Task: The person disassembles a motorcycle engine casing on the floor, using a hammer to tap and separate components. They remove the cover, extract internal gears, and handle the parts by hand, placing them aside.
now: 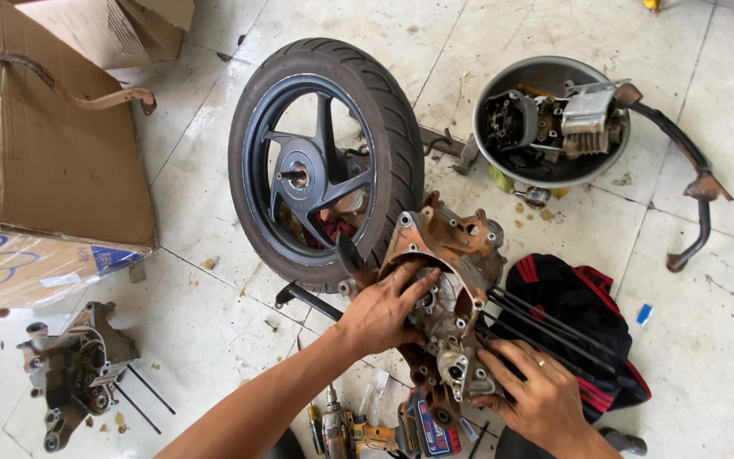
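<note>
Setting: a tiled workshop floor [724,340] is seen from above, strewn with motorcycle parts.
Crankcase: a rusty engine crankcase [448,297] is held at centre frame, just beside the wheel, with long black studs [545,327] projecting to its right over a black-and-red cloth [579,306].
Left hand: the left hand [384,310] is laid flat on the casing's upper opening, its fingers spread across the metal.
Right hand: the right hand [537,395], a ring worn on one finger, is wrapped around the lower end of the casing, its fingers curled in a grip.
Wheel: a black alloy wheel with tyre [324,161] is lying behind the casing.
Basin: a metal basin [554,170] at upper right is filled with engine parts.
Left side: a cardboard box [61,144] and a second casing half [74,370] are set well apart from the hands.
Foreground: a cordless drill [358,433] is lying near the forearm.
</note>
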